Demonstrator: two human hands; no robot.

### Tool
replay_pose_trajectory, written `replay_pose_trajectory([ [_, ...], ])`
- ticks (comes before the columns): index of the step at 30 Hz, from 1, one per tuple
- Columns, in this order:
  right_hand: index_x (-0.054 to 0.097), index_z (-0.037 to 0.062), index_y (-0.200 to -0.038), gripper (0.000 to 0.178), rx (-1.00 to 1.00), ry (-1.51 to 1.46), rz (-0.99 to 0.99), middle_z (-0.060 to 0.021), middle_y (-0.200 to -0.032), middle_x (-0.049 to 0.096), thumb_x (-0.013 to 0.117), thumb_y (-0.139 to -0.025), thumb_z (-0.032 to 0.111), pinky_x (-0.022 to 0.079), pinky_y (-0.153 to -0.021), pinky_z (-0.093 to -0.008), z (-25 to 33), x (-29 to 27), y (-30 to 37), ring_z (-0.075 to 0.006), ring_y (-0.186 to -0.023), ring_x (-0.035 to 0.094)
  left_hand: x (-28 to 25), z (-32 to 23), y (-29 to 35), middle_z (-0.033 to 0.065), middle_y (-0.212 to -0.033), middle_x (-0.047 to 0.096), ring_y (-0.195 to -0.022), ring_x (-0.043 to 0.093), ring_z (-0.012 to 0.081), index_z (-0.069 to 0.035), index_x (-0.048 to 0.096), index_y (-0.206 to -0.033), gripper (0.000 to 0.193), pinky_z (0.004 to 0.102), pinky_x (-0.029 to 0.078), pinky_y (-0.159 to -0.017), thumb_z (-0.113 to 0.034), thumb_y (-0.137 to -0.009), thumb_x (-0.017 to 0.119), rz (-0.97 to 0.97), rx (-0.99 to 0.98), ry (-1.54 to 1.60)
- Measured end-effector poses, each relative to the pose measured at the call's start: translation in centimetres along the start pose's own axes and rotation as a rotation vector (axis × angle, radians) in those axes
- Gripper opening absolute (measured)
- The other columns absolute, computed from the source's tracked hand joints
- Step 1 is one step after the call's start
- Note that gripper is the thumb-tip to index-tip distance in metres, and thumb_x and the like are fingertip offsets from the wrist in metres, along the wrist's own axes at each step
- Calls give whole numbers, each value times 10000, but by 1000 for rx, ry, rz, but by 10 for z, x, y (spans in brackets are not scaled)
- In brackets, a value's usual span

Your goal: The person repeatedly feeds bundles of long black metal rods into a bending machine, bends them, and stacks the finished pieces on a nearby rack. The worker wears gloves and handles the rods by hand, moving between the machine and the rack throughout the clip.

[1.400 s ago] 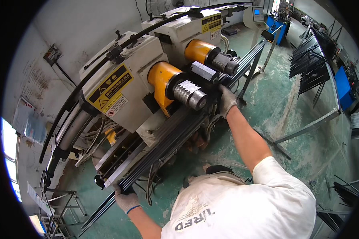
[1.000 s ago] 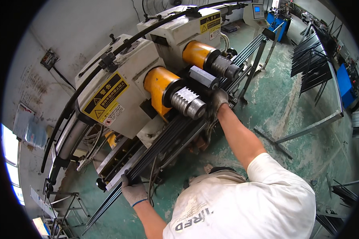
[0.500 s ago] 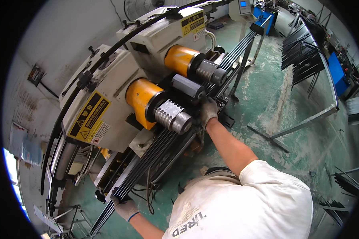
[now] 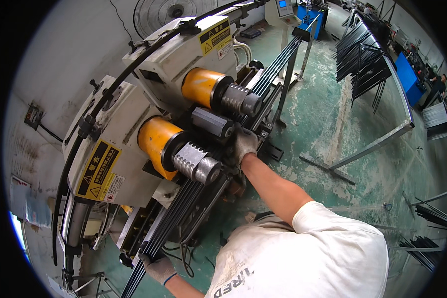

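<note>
A bundle of long dark metal tubes (image 4: 173, 224) runs lengthwise through the machine (image 4: 115, 149), below its two orange collars with ribbed steel ends. My left hand (image 4: 160, 268), in a grey work glove, is closed around the near, lower-left stretch of the tubes. Further along, my gloved right hand (image 4: 246, 143) reaches in beside the end of a dark hexagonal shaft (image 4: 211, 122). Its fingers curl down over the line of the tubes, and their tips are hidden in shadow.
A black hose (image 4: 107, 98) arches along the machine's back. To the right stands a metal rack (image 4: 400, 133) full of dark tubes. A control box (image 4: 282, 11) and blue equipment (image 4: 310, 22) are at the far end. A cable (image 4: 186, 260) hangs near my left hand.
The whole view has shifted, so the machine sits further left and lower. Both hands keep nearly the same places on the tubes. A distant person now shows at the right edge.
</note>
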State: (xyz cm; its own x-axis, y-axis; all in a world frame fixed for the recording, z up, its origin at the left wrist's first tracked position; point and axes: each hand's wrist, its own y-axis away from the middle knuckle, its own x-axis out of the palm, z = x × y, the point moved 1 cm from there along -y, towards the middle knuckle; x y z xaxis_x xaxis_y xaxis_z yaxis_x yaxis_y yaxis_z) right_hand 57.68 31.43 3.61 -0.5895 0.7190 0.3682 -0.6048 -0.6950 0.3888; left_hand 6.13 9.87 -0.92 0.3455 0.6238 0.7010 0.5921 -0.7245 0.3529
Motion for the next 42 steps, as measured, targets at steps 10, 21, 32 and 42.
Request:
replay_pose_trajectory([
  [10,804,-6,-1056,353,-232,251,10,-66,-912,764,712,-1083,333,528,-737,-385,-32,-8,-15,-154,-767,646,81,74,44,175,-1534,695,-1402,658,358,6,702,-1461,519,545,489,-1257,-397,-1134,675,73,-111,-172],
  [21,781,26,-1244,292,-26,48,40,-107,-1171,785,670,-1096,252,610,-896,-440,-67,-38,-101,-263,-1001,738,13,-28,40,207,-1473,677,-1409,605,382,43,602,-1485,502,540,392,-1309,-348,-1196,479,113,-42,208],
  [32,737,-33,-1429,636,-64,443,-44,-126,-1367,789,679,-1099,507,546,-1089,-427,-53,-94,34,-274,-1182,715,-116,-172,-2,185,-1340,755,-1304,690,412,-21,679,-1319,315,601,501,-1216,-261,-1140,581,-162,230,419],
  [42,762,-40,-1390,652,47,765,-244,-146,-1357,788,747,-1056,520,583,-1006,-447,-164,-184,135,-309,-1125,749,-256,-321,-33,151,-1421,710,-1363,657,409,-102,669,-1417,369,617,507,-1223,-358,-1160,601,-235,373,272],
])
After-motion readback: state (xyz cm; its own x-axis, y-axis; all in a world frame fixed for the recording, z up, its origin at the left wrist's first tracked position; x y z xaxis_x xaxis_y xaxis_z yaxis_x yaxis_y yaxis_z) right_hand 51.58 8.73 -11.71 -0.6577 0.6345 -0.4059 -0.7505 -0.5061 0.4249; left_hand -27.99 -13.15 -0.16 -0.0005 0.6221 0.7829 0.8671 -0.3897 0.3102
